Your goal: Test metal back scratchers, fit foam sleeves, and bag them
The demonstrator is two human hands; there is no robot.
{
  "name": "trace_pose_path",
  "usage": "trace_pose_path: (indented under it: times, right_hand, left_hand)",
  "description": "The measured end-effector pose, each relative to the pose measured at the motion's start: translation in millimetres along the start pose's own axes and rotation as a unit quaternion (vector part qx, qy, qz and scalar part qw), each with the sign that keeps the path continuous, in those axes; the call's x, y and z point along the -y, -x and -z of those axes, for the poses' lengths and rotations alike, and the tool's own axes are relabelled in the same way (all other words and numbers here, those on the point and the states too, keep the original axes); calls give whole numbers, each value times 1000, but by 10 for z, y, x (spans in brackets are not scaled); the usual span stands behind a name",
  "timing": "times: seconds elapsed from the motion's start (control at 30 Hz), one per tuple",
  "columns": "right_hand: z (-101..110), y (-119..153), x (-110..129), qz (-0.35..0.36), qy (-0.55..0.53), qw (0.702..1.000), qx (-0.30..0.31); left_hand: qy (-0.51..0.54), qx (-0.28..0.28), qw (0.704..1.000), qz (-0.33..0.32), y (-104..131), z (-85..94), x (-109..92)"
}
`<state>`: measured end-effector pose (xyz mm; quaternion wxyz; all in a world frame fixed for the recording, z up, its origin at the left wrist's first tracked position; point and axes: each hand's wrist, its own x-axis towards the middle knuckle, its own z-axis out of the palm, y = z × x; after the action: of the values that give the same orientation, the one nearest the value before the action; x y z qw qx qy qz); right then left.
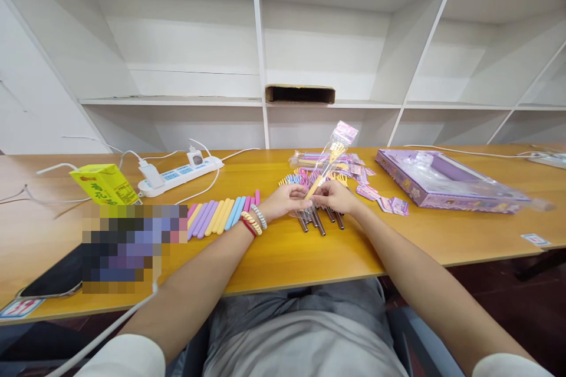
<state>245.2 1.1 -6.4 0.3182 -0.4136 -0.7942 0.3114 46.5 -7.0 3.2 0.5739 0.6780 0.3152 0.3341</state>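
A yellow back scratcher (pixel 336 151) in a clear plastic bag with a pink header card (pixel 345 132) slants upward between my hands. My left hand (pixel 289 200) is closed on the lower end of the bag, its wrist wearing coiled bands. My right hand (pixel 333 195) pinches the yellow handle from the other side. Beneath them lie several loose metal rods (pixel 322 225) with coloured claw ends, partly hidden by my hands. Behind these is a pile of bagged back scratchers (pixel 309 160). A row of coloured handles (pixel 216 215) lies left of my left hand.
Pink cards (pixel 385 204) lie right of my right hand, before a purple box (pixel 442 179) with clear plastic inside. At left are a power strip (pixel 181 175) with cables, a yellow-green carton (pixel 106 183) and a dark phone (pixel 55 271). White shelves stand behind, holding a cardboard box (pixel 300 94).
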Motion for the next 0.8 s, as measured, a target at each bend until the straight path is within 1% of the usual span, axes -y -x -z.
trace_pose_path:
  times: [0.07,0.13,0.33,0.47,0.57,0.67,0.8]
  right_hand:
    - [11,-8,-22,0,-9,1000,-3]
    - [23,-17,-40,-7,-32,999,-6]
    - [61,-30,-56,-39,-155,987,-7]
    - [82,-24,-55,-61,-206,977,-14]
    - [96,-21,-64,-73,-225,972,-11]
    - [106,-19,-66,-89,-252,964,-4]
    - [110,-6,-33,-101,-284,953,17]
  left_hand:
    - [0,43,999,-13,19,9,-10]
    - [-9,69,997,-25,41,10,-20]
    - [-71,95,989,-85,92,-14,-65]
    - [-99,119,983,-95,110,-19,-103]
    - [-137,123,978,-100,108,-11,-103]
    - [-124,119,979,-109,95,-17,-81]
    - [-97,77,986,-112,79,-56,-40]
